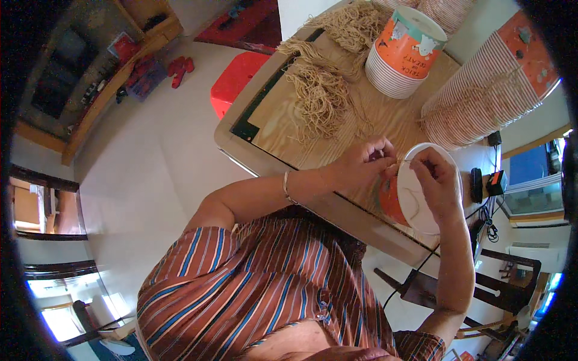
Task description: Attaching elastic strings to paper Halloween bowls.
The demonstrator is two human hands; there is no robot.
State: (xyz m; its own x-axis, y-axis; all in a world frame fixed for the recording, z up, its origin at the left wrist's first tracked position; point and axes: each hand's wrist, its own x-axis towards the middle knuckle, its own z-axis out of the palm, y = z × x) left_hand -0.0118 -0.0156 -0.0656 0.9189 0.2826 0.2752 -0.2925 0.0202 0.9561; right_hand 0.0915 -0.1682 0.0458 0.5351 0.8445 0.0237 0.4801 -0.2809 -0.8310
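An orange paper cup (394,201) with a white inside lies tilted at the near edge of the wooden table top (283,123). My left hand (364,162) grips its rim from the left, fingers pinched on a thin tan string. My right hand (436,180) reaches over the cup's open mouth and pinches the string at the rim. A loop of the string lies inside the cup. A bangle sits on my left wrist.
Bundles of tan string (319,90) lie on the table. A nested stack of orange cups (403,51) stands behind them, and a long stack (481,96) lies on its side at the right. A red stool (238,78) stands on the floor; black cables hang at the right.
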